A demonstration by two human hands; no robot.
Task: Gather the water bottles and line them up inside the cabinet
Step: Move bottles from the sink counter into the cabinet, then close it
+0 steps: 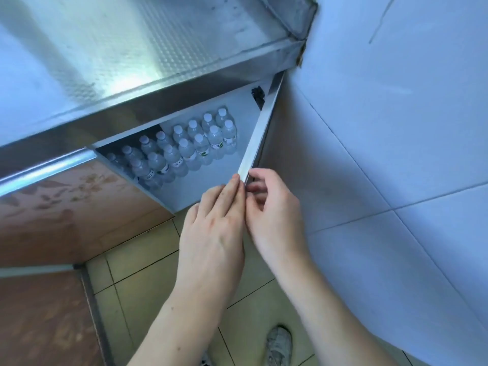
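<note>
Under a brushed stainless-steel counter (111, 56) with a dimpled top, a pale grey-lined cabinet (203, 186) stands with its door swung wide. The clear plastic water bottles with white caps (184, 146) stand upright on the cabinet floor in two diagonal rows, one row behind the other, running from the dim left part of the opening towards the back right corner; the bottles in each row touch or nearly touch, and several show white labels with green print. The open cabinet door (314, 165), brown on its outer face with a bright metal edge strip (260, 130), swings out to the right beside the white tiled wall (396, 114), and a dark hinge (258, 95) sits at its upper corner. Both hands meet at the lower end of that metal edge. The left hand (211, 233) lies with its fingers straight and together, the fingertips pressing against the inner side of the strip. The right hand (274, 210) has its fingers curled round the strip from the outer side, gripping it. To the left a closed brown patterned cabinet door (66, 212) sits under the counter lip. Below are beige floor tiles (148, 281) and a grey sneaker (278, 344).
</note>
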